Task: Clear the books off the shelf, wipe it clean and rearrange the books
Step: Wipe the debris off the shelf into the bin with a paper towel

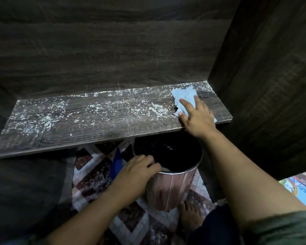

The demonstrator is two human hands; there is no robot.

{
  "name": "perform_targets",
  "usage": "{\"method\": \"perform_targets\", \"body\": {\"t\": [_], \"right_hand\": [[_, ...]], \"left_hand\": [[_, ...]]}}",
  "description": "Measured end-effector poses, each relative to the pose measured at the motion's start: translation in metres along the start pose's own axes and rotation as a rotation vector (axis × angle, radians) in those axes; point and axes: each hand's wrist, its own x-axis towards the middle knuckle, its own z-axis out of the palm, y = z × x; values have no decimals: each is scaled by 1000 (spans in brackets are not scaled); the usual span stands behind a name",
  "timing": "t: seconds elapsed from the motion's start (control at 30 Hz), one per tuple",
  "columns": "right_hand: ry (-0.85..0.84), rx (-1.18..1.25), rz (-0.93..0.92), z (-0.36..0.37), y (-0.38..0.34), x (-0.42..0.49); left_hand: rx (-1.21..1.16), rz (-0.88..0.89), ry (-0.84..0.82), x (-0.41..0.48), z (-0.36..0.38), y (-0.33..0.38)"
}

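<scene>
One dark wooden shelf (95, 124) runs across the middle of the frame, boxed in by a dark back wall above and one tall side panel (263, 85) at the right. White specks (155, 110) are scattered along most of the shelf's length. Directly below its front edge, lower centre, stands one shiny metal bin (173, 188) on a diamond-patterned floor (92, 175). One bare foot (191, 216) shows beside the bin's base.

My right hand (198, 119) reaches over the bin to the shelf's right end. Its fingers (186, 104) are spread and straight, pressing one crumpled pale blue cloth (185, 96) flat against the wood, with nothing clenched. My left hand (138, 170), at lower centre, curls its fingers over the bin's near rim, grasping it.

Two hands, one cloth, one bin, one shelf.
</scene>
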Motion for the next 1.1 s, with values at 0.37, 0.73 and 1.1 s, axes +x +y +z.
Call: {"method": "perform_targets", "body": {"t": [0.37,0.73,1.1], "right_hand": [[59,36,-68,-2,-11,0],[-1,4,-116,1,-23,-1],[175,258,-162,-9,-32,0]], "left_hand": [[-47,-23,45,-1,-13,1],[-31,-39,-47,-13,-15,-1],[24,-60,-83,-21,-11,-12]]}}
